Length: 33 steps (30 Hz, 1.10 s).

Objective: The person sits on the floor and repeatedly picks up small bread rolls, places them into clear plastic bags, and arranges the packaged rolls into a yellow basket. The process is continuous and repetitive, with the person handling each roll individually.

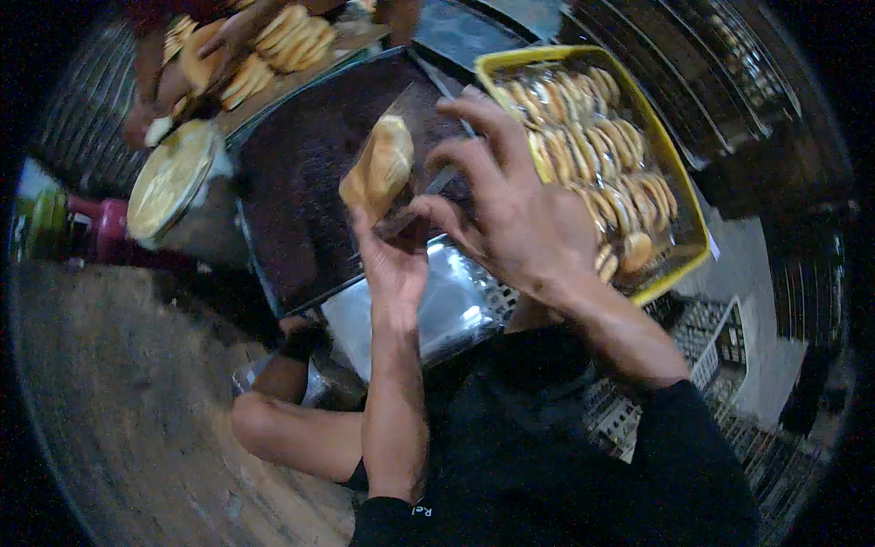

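Observation:
A golden bread roll (387, 164) stands upright in my left hand (396, 260), which is closed around its lower end. Clear plastic film (412, 102) shows beside the roll's top, so it seems to sit in a thin bag. My right hand (524, 205) hovers just right of the roll, slightly blurred. Its fingers are curved and apart, the thumb close to the roll's base; whether it touches the film is unclear. Below both hands lies a stack of clear plastic bags (419, 305) at the near edge of a large dark tray (301, 191).
At right stands a yellow crate (676, 164) with rows of bagged rolls (602, 146). A round tub (169, 182) of pale spread is at left. Beyond it, another person's hands (169, 91) work among cut bread (292, 41). Plastic crates (720, 351) stand at lower right.

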{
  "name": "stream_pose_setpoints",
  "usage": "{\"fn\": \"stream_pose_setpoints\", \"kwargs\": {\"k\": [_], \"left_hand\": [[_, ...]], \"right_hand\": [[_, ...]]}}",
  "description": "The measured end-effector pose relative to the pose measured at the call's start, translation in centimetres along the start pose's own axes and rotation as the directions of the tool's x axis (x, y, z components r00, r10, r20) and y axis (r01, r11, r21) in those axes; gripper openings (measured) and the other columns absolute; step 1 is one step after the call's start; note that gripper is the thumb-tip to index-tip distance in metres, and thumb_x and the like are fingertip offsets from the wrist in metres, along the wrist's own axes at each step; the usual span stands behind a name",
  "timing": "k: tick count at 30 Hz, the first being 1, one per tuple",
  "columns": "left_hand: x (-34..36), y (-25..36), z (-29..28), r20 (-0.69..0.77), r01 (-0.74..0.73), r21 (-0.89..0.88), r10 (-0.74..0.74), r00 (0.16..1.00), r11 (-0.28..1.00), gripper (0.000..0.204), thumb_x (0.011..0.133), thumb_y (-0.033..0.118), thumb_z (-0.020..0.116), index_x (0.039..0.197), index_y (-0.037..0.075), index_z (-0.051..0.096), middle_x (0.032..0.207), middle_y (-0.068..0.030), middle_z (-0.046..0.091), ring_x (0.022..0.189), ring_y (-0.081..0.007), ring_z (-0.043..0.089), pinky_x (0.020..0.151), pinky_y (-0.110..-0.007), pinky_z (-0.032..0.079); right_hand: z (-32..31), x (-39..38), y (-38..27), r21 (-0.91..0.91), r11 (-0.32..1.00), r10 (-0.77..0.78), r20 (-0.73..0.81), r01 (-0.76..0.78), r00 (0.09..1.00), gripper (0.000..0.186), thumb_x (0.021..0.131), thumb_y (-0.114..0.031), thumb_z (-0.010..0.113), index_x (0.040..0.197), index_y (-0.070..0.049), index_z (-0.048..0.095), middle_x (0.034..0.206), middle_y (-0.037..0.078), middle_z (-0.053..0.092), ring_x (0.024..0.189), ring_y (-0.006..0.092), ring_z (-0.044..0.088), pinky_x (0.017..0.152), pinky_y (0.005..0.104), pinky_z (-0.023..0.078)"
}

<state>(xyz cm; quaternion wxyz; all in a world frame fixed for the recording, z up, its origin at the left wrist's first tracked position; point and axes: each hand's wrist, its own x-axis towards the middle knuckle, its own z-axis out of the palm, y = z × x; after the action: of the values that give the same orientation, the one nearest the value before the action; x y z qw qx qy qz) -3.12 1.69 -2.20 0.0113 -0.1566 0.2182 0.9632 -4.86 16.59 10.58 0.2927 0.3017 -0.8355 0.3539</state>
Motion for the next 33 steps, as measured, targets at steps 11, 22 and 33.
{"fn": "stream_pose_setpoints", "kwargs": {"k": [11, 22, 33], "left_hand": [[0.9, -1.0, 8.9, 0.079, -0.080, 0.997, -0.033, 0.996, -0.007, 0.073, 0.089, 0.047, 0.067, 0.134, -0.008, 0.049, 0.109, -0.0235, 0.067, 0.093, -0.0230, 0.067, 0.080, -0.039, 0.052], [-2.4, 1.0, 0.1, -0.462, 0.173, 0.627, -0.184, 0.868, -0.760, 0.068, 0.081, 0.063, 0.068, 0.055, 0.000, 0.067, 0.048, -0.0092, 0.061, 0.048, -0.0200, 0.065, 0.058, -0.033, 0.053], [-2.0, 1.3, -2.2, -0.368, 0.086, 0.615, -0.188, 0.910, -0.784, 0.070, 0.078, 0.067, 0.068, 0.057, -0.001, 0.067, 0.051, -0.0133, 0.061, 0.053, -0.0275, 0.065, 0.059, -0.040, 0.051]], "right_hand": [[-19.0, -9.6, 26.0, -0.384, 0.570, 0.764, -0.079, -0.726, 0.641, 0.092, 0.070, -0.037, 0.074, 0.137, 0.006, 0.030, 0.102, 0.029, 0.065, 0.100, 0.0397, 0.065, 0.091, 0.0396, 0.052], [-23.0, -28.5, 35.3, -0.325, -0.221, 0.876, -0.481, -0.919, -0.040, 0.116, 0.079, -0.051, 0.073, 0.149, 0.004, -0.001, 0.129, 0.034, 0.054, 0.115, 0.0472, 0.058, 0.102, 0.0465, 0.045], [-19.8, -29.2, 32.2, -0.182, 0.141, 0.784, -0.579, -0.973, 0.222, 0.107, 0.084, -0.051, 0.070, 0.144, 0.013, 0.009, 0.139, 0.036, 0.042, 0.130, 0.0441, 0.045, 0.110, 0.0428, 0.036]]}}
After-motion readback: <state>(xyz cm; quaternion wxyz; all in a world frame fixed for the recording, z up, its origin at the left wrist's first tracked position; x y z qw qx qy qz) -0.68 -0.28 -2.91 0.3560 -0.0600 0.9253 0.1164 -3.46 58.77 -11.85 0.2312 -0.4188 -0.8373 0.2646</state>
